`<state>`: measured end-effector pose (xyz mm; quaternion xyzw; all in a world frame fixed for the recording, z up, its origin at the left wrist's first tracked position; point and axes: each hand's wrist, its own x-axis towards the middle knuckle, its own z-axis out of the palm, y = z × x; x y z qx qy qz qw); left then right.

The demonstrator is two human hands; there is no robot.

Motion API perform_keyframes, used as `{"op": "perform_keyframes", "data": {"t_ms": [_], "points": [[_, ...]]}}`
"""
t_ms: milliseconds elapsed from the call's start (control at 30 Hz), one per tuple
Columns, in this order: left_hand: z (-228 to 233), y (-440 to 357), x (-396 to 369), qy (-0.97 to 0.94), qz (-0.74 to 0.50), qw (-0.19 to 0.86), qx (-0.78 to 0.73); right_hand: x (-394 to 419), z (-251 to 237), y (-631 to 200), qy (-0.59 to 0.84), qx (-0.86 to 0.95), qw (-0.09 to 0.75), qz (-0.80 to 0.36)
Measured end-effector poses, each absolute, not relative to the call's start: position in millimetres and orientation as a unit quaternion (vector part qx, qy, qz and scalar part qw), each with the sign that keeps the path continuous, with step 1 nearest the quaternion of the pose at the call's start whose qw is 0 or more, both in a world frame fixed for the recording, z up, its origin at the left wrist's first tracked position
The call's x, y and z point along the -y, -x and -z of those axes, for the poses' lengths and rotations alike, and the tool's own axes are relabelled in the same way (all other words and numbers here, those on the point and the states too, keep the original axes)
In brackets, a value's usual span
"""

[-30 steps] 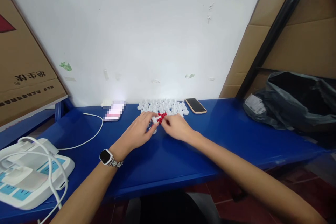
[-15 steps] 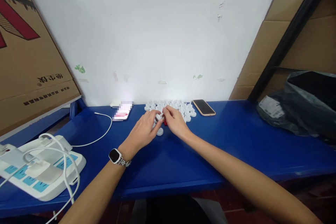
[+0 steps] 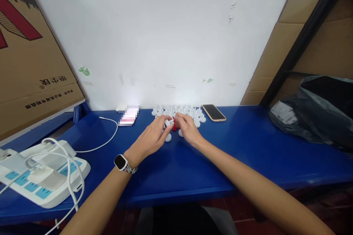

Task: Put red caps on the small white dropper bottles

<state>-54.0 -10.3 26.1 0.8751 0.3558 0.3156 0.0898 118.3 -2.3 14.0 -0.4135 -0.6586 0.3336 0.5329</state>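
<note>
White plastic piece (image 3: 168, 122) sits pinched in my left hand (image 3: 152, 134); my right hand (image 3: 188, 129) is curled beside red bits (image 3: 174, 127), its grip hidden. Many white caps (image 3: 198, 120) lie clustered behind, unheld; whether 2 loose discs (image 3: 168, 138) nearer me are finished, I cannot tell.

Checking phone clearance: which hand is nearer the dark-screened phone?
Right. The right hand is left of the dark-screened phone and closer to the person; the left hand is farther left, holding a white piece.
</note>
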Motion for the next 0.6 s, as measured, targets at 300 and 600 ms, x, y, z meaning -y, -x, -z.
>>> {"op": "perform_keyframes", "data": {"t_ms": [300, 600], "points": [[-27.0, 52.8, 13.0, -0.872, -0.334, 0.115, -0.340, 14.1, -16.2, -116.2, 0.377, 0.677, 0.547, -0.319], [-27.6, 54.7, 9.3, -0.864, -0.336, 0.156, -0.342, 15.1, -21.4, -115.9, 0.411, 0.710, 0.515, -0.248]]}}
